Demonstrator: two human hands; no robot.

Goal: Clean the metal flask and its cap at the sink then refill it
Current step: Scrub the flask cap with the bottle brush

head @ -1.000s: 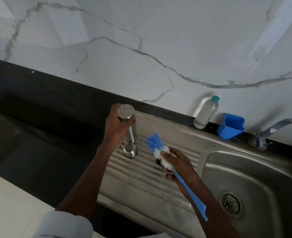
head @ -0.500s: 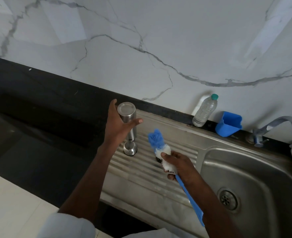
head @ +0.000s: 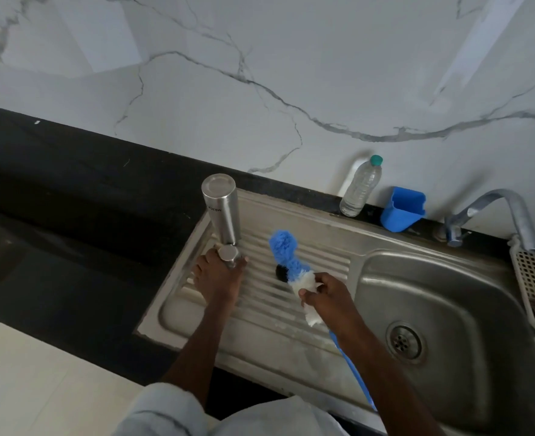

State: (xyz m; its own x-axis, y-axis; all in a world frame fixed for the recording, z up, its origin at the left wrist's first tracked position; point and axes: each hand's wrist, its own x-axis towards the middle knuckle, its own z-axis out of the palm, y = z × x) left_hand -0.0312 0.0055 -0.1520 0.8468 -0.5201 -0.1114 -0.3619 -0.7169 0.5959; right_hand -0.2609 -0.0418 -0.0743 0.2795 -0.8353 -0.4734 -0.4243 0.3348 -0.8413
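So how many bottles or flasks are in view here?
2. The metal flask stands upside down on the drainboard; the plastic bottle stands against the wall behind the sink. None seems hidden.

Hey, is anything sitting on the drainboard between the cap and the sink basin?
Yes. The bottle brush and the right hand gripping it lie across the drainboard, between the cap under the left hand and the basin.

A short line of dark print is seen on the side of the metal flask (head: 222, 212), too small to be read.
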